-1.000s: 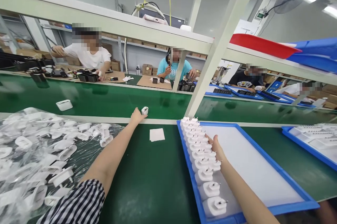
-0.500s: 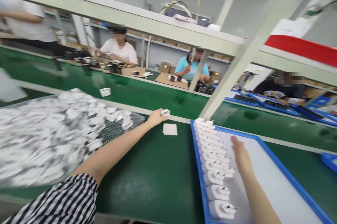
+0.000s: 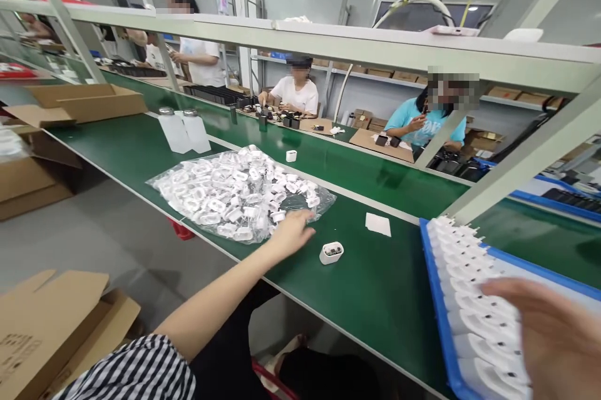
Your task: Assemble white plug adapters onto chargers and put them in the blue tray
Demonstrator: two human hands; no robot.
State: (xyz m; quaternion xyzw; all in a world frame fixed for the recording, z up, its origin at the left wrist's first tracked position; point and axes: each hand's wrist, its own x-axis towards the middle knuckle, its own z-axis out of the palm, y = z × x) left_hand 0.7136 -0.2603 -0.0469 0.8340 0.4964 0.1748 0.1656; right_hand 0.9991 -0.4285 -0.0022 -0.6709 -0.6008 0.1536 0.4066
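My left hand reaches over the near right edge of a clear plastic bag piled with white plastic housings. Its thumb and fingers are apart, with nothing seen in them. Just to its right, one white housing stands alone on the green table, small electronic parts showing in its open top. My right hand, blurred and partly cut off by the frame edge, hovers open over the blue-rimmed tray. A row of white housings with small metal pins lines the tray's left side.
A white paper square lies between bag and tray. Behind the bag are two pale bottles with metal caps and a lone housing. A slanted post rises behind the tray. Cardboard boxes stand left; co-workers sit opposite.
My left hand has let go of a white housing, now on the table, and moved back to the bag. My right hand has shifted nearer. The view has turned left.
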